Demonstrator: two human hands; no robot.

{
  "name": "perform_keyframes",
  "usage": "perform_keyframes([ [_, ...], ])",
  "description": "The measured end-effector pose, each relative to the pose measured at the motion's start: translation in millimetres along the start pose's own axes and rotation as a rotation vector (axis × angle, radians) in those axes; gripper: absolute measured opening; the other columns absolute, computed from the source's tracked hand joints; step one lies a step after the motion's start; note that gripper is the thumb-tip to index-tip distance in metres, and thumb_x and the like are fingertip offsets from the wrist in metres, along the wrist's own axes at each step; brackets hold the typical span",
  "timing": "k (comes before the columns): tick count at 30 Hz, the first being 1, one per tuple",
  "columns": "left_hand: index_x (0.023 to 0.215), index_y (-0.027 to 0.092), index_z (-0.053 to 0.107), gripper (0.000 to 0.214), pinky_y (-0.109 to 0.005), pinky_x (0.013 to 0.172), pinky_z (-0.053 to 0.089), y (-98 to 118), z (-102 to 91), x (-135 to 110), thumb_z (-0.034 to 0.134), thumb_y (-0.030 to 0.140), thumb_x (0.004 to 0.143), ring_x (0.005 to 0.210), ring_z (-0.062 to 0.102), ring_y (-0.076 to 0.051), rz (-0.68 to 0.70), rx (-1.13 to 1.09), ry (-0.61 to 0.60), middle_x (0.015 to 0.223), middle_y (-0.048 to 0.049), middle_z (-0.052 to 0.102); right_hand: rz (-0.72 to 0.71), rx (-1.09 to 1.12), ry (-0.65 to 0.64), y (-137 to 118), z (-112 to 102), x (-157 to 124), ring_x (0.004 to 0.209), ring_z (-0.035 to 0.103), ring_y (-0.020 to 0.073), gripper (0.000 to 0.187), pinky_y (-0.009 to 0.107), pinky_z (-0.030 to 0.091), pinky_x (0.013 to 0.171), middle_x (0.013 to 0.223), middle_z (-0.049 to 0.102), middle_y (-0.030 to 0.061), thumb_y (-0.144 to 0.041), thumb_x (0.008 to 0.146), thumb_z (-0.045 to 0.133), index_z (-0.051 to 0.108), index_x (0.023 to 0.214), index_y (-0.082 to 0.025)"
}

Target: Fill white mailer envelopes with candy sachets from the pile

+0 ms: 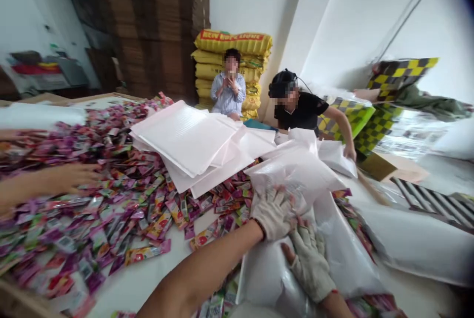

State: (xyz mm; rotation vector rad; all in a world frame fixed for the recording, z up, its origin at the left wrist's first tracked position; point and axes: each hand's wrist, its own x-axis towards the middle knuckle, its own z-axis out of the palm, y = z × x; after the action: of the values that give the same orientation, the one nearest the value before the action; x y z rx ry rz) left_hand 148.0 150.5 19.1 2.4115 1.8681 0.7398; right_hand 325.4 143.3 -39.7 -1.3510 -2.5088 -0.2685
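My left hand point(273, 213), in a white knit glove, reaches out from the bottom middle and grips the top of a white plastic bag point(333, 254). Just below it, my right hand point(308, 258), also gloved with bare fingertips, is closed on the same bag. The bag lies at the edge of a big heap of small pink, purple and red sachets point(111, 199). A loose stack of white flat mailers point(185, 135) rests on the heap beyond my hands.
A co-worker's bare hand point(70, 179) lies on the sachets at the left. Across the table, a person in a black shirt point(303, 110) touches more white bags and a person in a striped shirt point(227, 93) sits. Yellow sacks point(237, 44) and cardboard stacks point(159, 21) stand behind.
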Motion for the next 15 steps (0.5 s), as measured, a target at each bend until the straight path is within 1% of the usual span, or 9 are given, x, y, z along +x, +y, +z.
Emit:
perform_keyframes([
  [2,0.144,0.018,0.045,0.067,-0.056,0.118,0.02,-8,-24.6,-32,0.042,0.058,0.091,0.146,0.024,-0.031,0.081,-0.035,0.04,0.158,-0.0143,0.029,-0.021,0.006,0.045,2,5,-2,0.146,0.02,0.0368,0.068,0.058,0.019,0.114,0.153,0.036,0.0179,-0.06,0.089,0.036,0.056,0.137,-0.016],
  [3,0.14,0.017,0.05,0.061,-0.051,0.119,0.022,-15,-43.1,-45,0.044,0.054,0.091,0.145,0.027,-0.029,0.116,-0.027,0.085,0.156,-0.0139,0.032,-0.024,0.011,0.072,2,7,-2,0.145,0.021,0.0365,0.067,0.058,0.019,0.114,0.152,0.038,0.0174,-0.06,0.089,0.035,0.057,0.137,-0.017],
  [5,0.134,0.015,0.056,0.049,-0.045,0.121,0.021,-37,-91.2,-57,0.046,0.038,0.092,0.146,0.026,-0.027,0.137,0.045,0.201,0.156,-0.012,0.034,-0.022,0.019,0.116,2,12,-2,0.145,0.023,0.0355,0.067,0.057,0.019,0.114,0.151,0.04,0.0161,-0.059,0.088,0.033,0.058,0.136,-0.018],
  [6,0.134,0.014,0.056,0.047,-0.044,0.121,0.021,-51,-118.7,-57,0.045,0.03,0.092,0.146,0.025,-0.026,0.1,0.102,0.254,0.155,-0.0118,0.035,-0.016,0.019,0.129,2,14,-2,0.145,0.024,0.0351,0.068,0.056,0.019,0.115,0.151,0.04,0.0154,-0.059,0.088,0.033,0.057,0.136,-0.018],
  [8,0.137,0.012,0.053,0.05,-0.046,0.12,0.022,-85,-171.5,-50,0.045,0.024,0.09,0.146,0.026,-0.028,-0.145,0.214,0.323,0.155,-0.0146,0.034,-0.002,0.011,0.147,2,18,-2,0.144,0.025,0.0351,0.07,0.055,0.019,0.115,0.151,0.041,0.0141,-0.06,0.085,0.034,0.058,0.136,-0.018],
  [10,0.144,0.012,0.043,0.071,-0.058,0.115,0.023,-119,-209.4,-40,0.06,0.042,0.082,0.144,0.026,-0.038,-0.494,0.274,0.302,0.155,-0.0217,0.03,0.015,-0.005,0.147,2,21,-1,0.144,0.026,0.0358,0.071,0.055,0.019,0.116,0.151,0.042,0.0139,-0.062,0.084,0.036,0.058,0.135,-0.018],
  [12,0.151,0.015,0.031,0.102,-0.069,0.11,0.019,-146,-225.5,-35,0.071,0.057,0.067,0.143,0.021,-0.046,-0.71,0.304,0.199,0.157,-0.0267,0.022,0.023,-0.015,0.111,3,24,0,0.143,0.028,0.0358,0.071,0.055,0.021,0.115,0.151,0.041,0.0134,-0.062,0.083,0.038,0.057,0.137,-0.02],
  [13,0.153,0.017,0.027,0.112,-0.072,0.108,0.016,-157,-226.5,-36,0.074,0.061,0.062,0.143,0.018,-0.048,-0.748,0.309,0.142,0.157,-0.0275,0.018,0.029,-0.018,0.082,4,25,1,0.143,0.029,0.0358,0.072,0.055,0.024,0.114,0.152,0.04,0.0131,-0.063,0.083,0.039,0.056,0.138,-0.021],
  [15,0.154,0.018,0.025,0.112,-0.071,0.11,0.009,-170,-221.9,-44,0.074,0.061,0.062,0.146,0.014,-0.045,-0.703,0.296,0.11,0.159,-0.0256,0.015,0.042,-0.014,0.016,7,26,3,0.142,0.03,0.0357,0.072,0.056,0.028,0.112,0.152,0.039,0.0123,-0.064,0.083,0.04,0.053,0.141,-0.023],
])
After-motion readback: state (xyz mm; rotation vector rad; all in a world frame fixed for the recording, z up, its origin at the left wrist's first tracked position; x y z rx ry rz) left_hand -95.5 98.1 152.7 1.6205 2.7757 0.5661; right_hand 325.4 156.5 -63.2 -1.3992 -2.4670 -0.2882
